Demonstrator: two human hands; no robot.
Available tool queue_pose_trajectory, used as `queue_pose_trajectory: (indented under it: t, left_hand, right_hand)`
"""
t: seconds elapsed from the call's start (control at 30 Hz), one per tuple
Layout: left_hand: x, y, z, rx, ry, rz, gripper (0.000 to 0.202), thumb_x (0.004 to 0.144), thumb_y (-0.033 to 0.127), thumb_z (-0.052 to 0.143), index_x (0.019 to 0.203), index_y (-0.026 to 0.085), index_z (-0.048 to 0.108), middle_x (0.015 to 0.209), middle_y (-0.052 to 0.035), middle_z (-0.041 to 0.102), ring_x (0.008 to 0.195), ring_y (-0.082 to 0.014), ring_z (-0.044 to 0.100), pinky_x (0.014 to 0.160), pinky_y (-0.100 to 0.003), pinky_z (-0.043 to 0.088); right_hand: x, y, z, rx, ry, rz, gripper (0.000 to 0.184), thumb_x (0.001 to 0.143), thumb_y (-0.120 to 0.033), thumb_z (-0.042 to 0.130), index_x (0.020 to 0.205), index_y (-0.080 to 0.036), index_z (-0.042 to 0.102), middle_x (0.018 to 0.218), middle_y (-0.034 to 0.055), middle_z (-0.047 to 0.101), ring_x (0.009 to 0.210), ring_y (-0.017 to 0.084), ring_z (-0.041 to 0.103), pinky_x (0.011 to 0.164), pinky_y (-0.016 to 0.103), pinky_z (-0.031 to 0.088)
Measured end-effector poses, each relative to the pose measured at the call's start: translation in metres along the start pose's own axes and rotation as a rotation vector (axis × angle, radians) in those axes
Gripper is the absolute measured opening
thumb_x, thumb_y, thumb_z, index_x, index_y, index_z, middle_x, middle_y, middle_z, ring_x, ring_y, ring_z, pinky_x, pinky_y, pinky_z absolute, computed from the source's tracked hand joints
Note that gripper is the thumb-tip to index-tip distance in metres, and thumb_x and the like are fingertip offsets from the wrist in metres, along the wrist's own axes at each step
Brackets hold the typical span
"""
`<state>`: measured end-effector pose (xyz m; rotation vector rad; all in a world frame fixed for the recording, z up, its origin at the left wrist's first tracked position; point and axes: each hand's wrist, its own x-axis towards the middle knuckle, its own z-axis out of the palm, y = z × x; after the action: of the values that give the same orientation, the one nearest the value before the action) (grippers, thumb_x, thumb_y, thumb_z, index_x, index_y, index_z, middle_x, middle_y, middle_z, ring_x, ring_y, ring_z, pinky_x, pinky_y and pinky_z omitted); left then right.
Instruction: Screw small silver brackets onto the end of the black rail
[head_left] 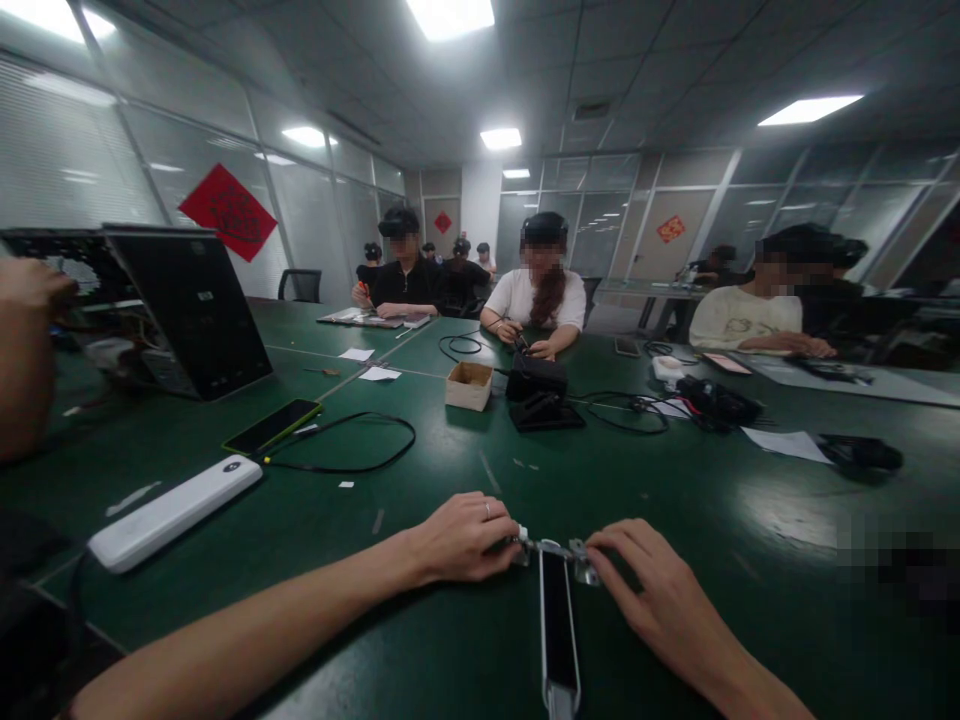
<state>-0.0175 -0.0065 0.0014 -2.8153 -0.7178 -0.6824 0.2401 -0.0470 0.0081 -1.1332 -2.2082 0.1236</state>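
Before me on the green table lies a long, narrow object (557,625) with a black top and a pale, shiny frame. Small metal pieces stick out on both sides of its far end. My left hand (466,538) is closed, its fingertips on the small white-and-metal piece (523,545) at the left; the fingers partly cover it. On the other side, my right hand (656,578) pinches a small silver metal piece (583,562) between thumb and fingertips. The exact kind of these parts is too small to make out.
A white power-bank-like block (176,512), a phone (272,427) and a looped black cable (409,445) lie to the left. Beyond are a small open box (469,386) and a black device (538,385). An opened computer case (187,310) stands far left. Several people sit around.
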Motion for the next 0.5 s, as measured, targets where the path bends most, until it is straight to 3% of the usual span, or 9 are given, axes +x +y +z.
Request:
queue_pose_trajectory:
  t: [0.1, 0.23, 0.5]
  left_hand:
    - [0.001, -0.002, 0.001, -0.014, -0.1, -0.064, 0.013, 0.085, 0.025, 0.053, 0.089, 0.015, 0.06, 0.079, -0.0025, 0.063, 0.067, -0.014, 0.058, 0.063, -0.024, 0.046]
    - [0.002, 0.0, 0.0, -0.048, -0.141, -0.127, 0.014, 0.087, 0.026, 0.054, 0.092, 0.015, 0.06, 0.081, -0.0026, 0.062, 0.069, -0.0143, 0.059, 0.064, -0.024, 0.045]
    - [0.004, 0.0, -0.003, -0.091, -0.187, -0.121, 0.017, 0.091, 0.03, 0.054, 0.098, 0.016, 0.061, 0.087, -0.0026, 0.063, 0.073, -0.0141, 0.06, 0.063, -0.023, 0.043]
  right_hand:
    - [-0.001, 0.01, -0.005, -0.02, -0.094, 0.075, 0.023, 0.091, -0.035, 0.045, 0.091, -0.021, 0.063, 0.09, 0.0069, 0.062, 0.082, 0.02, 0.059, 0.072, 0.037, 0.052]
    - [-0.002, 0.009, -0.003, 0.019, -0.193, 0.103, 0.023, 0.09, -0.036, 0.047, 0.096, -0.022, 0.063, 0.094, 0.0068, 0.062, 0.086, 0.02, 0.059, 0.075, 0.038, 0.052]
    - [-0.004, 0.011, 0.005, 0.067, -0.205, 0.093, 0.021, 0.09, -0.034, 0.048, 0.098, -0.022, 0.063, 0.096, 0.0068, 0.062, 0.087, 0.019, 0.058, 0.075, 0.036, 0.052]
